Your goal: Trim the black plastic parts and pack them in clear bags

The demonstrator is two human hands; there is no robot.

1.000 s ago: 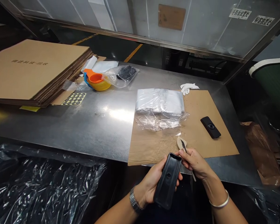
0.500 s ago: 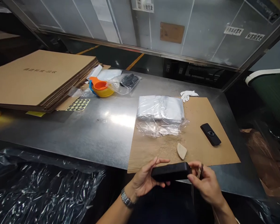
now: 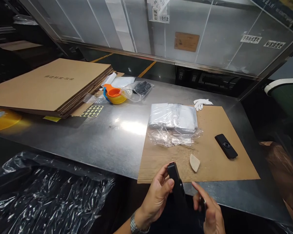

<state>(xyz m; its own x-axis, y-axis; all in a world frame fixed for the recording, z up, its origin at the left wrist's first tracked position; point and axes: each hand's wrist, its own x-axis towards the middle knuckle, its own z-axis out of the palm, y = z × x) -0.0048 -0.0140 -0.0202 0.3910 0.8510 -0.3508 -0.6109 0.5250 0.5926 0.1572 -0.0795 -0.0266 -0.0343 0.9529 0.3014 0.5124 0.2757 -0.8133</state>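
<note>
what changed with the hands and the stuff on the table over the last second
The black case has been turned: its hollow side faced the camera at first, now a narrow edge does. The left hand holds it alone; the right hand has let go of it, keeping the slim tool. The pale wedge, white glove and other black case stayed put.
</note>
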